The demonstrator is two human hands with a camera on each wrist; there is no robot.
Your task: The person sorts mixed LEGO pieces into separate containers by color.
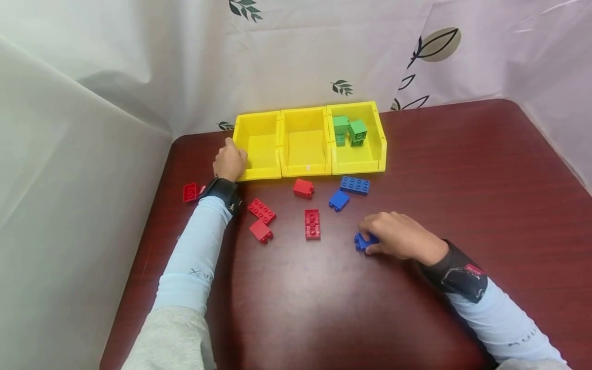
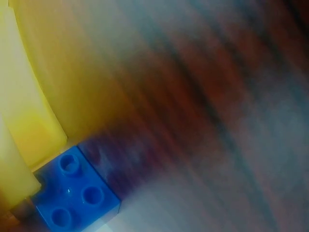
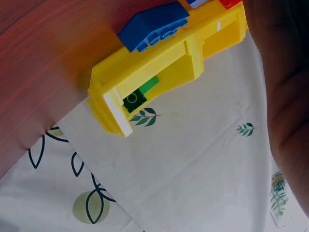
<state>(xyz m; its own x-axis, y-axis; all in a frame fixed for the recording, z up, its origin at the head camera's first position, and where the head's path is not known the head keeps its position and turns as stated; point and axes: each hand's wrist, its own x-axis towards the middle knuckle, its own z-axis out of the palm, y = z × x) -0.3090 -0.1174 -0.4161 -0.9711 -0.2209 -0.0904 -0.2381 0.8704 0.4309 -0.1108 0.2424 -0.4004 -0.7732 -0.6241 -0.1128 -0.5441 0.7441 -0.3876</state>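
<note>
My right hand (image 1: 400,236) pinches a small blue brick (image 1: 362,242) low over the table, thumb on the near side. In the right wrist view, only a dark strip of this hand (image 3: 285,106) shows at the edge. My left hand (image 1: 229,160) is at the left wall of the yellow bins (image 1: 305,170), overlapping its rim; its fingertips are hidden, so I cannot tell what it grips. A studded blue brick (image 2: 79,193) lies right against yellow plastic (image 2: 36,116) in the left wrist view. Beyond my right hand lie another blue brick (image 1: 339,200) and a long blue brick (image 1: 355,185).
Green bricks (image 1: 357,131) sit in the right bin. Several red bricks lie on the table, among them an upturned one (image 1: 312,224), a long one (image 1: 261,211) and one at far left (image 1: 189,192). A leaf-patterned cloth (image 1: 296,56) hangs behind the bins.
</note>
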